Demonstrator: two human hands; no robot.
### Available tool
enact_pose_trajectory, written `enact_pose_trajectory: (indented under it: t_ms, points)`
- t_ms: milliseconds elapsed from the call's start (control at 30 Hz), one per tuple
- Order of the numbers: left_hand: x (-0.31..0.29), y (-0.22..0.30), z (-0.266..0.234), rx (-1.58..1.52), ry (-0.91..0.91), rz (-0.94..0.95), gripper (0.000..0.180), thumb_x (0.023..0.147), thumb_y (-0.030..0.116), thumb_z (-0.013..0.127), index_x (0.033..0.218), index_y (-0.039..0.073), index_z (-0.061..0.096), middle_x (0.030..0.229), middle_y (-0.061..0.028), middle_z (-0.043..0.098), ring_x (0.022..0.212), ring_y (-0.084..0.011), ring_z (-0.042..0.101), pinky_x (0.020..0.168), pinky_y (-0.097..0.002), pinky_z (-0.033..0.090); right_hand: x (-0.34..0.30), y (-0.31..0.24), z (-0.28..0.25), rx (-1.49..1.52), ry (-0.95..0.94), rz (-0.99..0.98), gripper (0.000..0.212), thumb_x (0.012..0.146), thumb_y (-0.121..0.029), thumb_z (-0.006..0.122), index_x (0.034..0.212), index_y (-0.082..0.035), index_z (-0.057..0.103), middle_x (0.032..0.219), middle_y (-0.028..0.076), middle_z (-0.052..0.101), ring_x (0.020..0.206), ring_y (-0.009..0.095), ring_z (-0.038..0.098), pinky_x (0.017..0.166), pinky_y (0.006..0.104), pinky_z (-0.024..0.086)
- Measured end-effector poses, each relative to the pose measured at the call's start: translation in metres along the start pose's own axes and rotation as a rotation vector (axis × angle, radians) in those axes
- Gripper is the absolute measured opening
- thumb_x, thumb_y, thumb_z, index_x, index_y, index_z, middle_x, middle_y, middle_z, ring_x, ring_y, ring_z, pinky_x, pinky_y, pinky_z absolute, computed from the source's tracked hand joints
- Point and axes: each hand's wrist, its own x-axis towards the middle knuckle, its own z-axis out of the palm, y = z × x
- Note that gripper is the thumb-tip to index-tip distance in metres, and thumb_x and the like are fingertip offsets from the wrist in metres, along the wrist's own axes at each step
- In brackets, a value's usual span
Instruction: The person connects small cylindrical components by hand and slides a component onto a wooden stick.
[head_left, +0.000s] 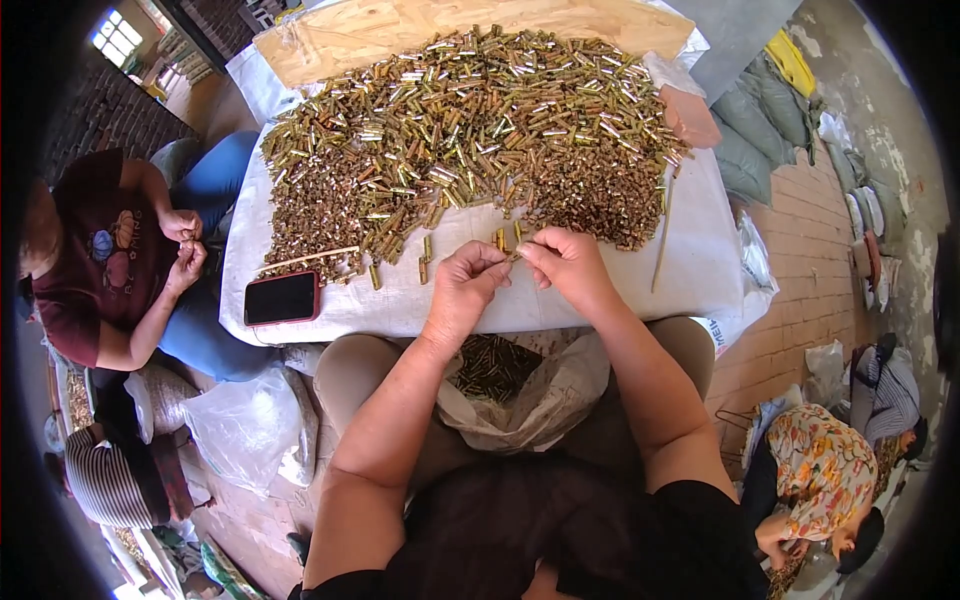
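Observation:
Above the near edge of the table, my left hand [468,283] and my right hand [570,268] almost meet, fingertips pinched together. Between them is a small brass-coloured piece [515,257], largely hidden by the fingers. A few short brass-coloured tubes [423,271] stand or lie beside my left hand. Beyond the hands spreads a wide heap of brass-coloured tubes [480,110]. Smaller copper-brown pieces lie in one pile [600,200] by my right hand and another pile [310,200] at the left.
An open sack [570,385] of dark slender pieces sits between my knees. A phone [283,298] and thin sticks [662,230] lie on the white-covered table [700,270]. A co-worker [110,260] sits at the left; others work behind. Stuffed sacks [750,130] stand at the right.

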Motion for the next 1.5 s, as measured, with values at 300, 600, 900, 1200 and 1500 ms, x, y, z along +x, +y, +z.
enact_pose_trajectory:
  t_ms: [300, 600, 900, 1200, 1500]
  points:
    - [-0.002, -0.013, 0.006, 0.009, 0.067, -0.038, 0.003, 0.086, 0.006, 0.058, 0.086, 0.003, 0.058, 0.066, -0.0002, 0.058, 0.048, -0.0017, 0.038, 0.043, -0.0174, 0.029, -0.016, 0.008, 0.02, -0.505, 0.223, -0.336, 0.022, 0.082, -0.019, 0.061, 0.072, -0.001, 0.056, 0.065, 0.016, 0.056, 0.058, 0.031, 0.055, 0.053, 0.0395, 0.042]
    - [0.004, 0.003, 0.0, 0.646, -0.195, 0.128, 0.014, 0.08, 0.012, 0.064, 0.086, 0.001, 0.059, 0.07, -0.0098, 0.06, 0.058, -0.0177, 0.056, 0.054, -0.0295, 0.045, 0.001, 0.001, -0.012, -1.056, 0.28, -0.375, 0.013, 0.081, -0.013, 0.056, 0.088, -0.002, 0.061, 0.081, 0.013, 0.061, 0.07, 0.028, 0.059, 0.058, 0.0383, 0.047]
    - [0.053, -0.011, 0.018, 1.24, 0.107, 0.486, 0.022, 0.072, 0.01, 0.061, 0.092, 0.005, 0.059, 0.094, -0.0139, 0.058, 0.079, -0.0308, 0.061, 0.068, -0.039, 0.05, 0.016, 0.026, -0.001, -1.213, 0.335, -0.313, 0.024, 0.078, -0.006, 0.051, 0.099, -0.01, 0.061, 0.089, 0.011, 0.057, 0.082, 0.03, 0.057, 0.07, 0.039, 0.049]
    - [0.027, -0.01, -0.015, 1.237, 0.125, 0.442, 0.02, 0.073, 0.004, 0.058, 0.092, 0.008, 0.061, 0.086, -0.0131, 0.06, 0.073, -0.0335, 0.06, 0.064, -0.0402, 0.049, 0.011, 0.02, -0.022, -0.889, 0.201, -0.237, 0.02, 0.079, -0.013, 0.059, 0.098, -0.006, 0.062, 0.09, 0.013, 0.059, 0.08, 0.032, 0.058, 0.07, 0.0392, 0.047]
    - [0.025, -0.008, -0.017, 0.857, 0.241, 0.416, 0.01, 0.078, 0.007, 0.062, 0.087, 0.003, 0.062, 0.078, -0.011, 0.063, 0.06, -0.0212, 0.059, 0.055, -0.0304, 0.046, 0.008, 0.013, 0.0, -1.092, 0.198, -0.309, 0.017, 0.077, -0.02, 0.063, 0.088, -0.007, 0.063, 0.084, 0.011, 0.059, 0.076, 0.03, 0.059, 0.065, 0.0392, 0.048]
